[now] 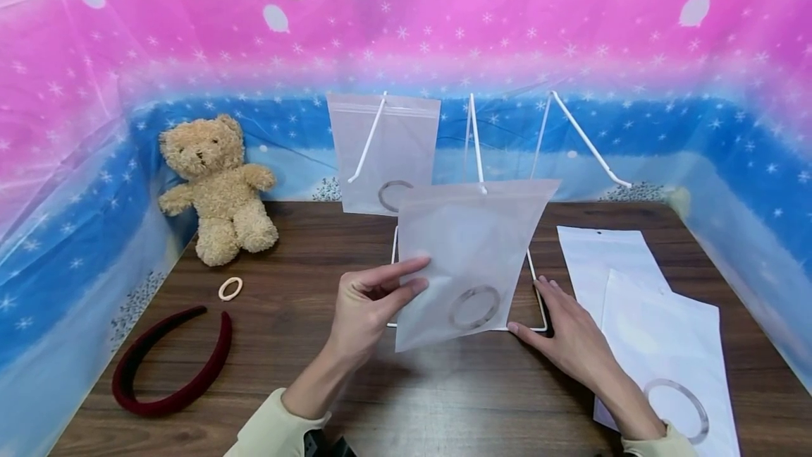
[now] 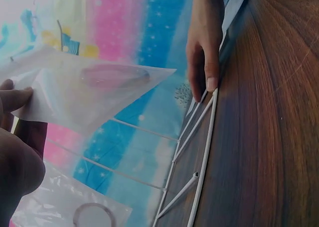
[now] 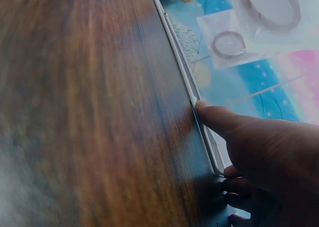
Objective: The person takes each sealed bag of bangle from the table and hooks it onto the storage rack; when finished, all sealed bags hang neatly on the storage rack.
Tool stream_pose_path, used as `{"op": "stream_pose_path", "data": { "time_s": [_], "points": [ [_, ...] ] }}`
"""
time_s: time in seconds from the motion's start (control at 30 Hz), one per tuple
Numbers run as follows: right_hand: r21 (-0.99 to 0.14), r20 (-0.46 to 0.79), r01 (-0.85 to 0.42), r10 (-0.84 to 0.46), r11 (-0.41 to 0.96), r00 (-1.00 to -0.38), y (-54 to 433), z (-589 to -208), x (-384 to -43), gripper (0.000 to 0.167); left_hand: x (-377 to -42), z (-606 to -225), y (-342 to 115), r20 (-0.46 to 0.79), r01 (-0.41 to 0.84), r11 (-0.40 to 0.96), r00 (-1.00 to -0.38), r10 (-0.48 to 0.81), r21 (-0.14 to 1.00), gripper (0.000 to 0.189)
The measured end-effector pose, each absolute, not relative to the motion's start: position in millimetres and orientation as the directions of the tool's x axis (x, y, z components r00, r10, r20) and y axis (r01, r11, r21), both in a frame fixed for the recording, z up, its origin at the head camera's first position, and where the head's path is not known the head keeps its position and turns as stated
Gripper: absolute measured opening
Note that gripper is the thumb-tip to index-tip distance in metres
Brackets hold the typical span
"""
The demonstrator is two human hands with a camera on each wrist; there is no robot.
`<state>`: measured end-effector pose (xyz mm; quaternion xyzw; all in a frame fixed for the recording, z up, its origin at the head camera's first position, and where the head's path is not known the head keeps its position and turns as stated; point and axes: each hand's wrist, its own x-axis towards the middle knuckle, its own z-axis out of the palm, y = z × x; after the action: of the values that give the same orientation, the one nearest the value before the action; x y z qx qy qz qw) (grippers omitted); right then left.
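Head view looks forward-down; 2 close wrist views share the rack.

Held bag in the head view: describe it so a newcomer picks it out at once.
On the brown table, find the white wire rack. At its middle prong's tip is the translucent bag, a ring outline showing near its bottom. Unlike the other bags, it has the left hand pinching its left edge.

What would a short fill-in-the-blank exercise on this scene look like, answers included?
1. The right grip touches the white wire rack, while the ____ grip pinches a translucent bag.
2. In the head view, that rack shows ____ forward-pointing prongs.
3. The headband is dark ____.
4. The small loose ring lies between the headband and the ____.

Missing words: left; three; red; teddy bear.
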<state>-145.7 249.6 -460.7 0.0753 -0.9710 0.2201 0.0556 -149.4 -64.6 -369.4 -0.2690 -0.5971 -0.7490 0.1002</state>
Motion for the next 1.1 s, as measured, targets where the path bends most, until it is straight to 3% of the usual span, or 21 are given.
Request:
{"op": "stream_pose_path", "data": {
  "time_s": [0.43,0.67,1.1],
  "points": [
    [-0.424,0.136,-0.169,-0.122,0.89,-0.983,249.3,-461.2,-146.8,0.1,-175.6,-367.9,-56.8,0.494,0.458,-0.242,-0.862,0.115,0.856,0.028],
    [-0.423,0.141,-0.164,-0.113,0.891,-0.983,250.5,-461.4,-147.0,0.099,-208.5,-364.7,-48.4,0.51,0.494,-0.18,-0.859,0.051,0.85,0.029],
    [-0.412,0.162,-0.165,-0.106,0.896,-0.981,250.8,-462.7,-147.3,0.099,-268.7,-355.6,-22.6,0.496,0.499,-0.196,-0.866,-0.069,0.844,0.029]
  ]
}}
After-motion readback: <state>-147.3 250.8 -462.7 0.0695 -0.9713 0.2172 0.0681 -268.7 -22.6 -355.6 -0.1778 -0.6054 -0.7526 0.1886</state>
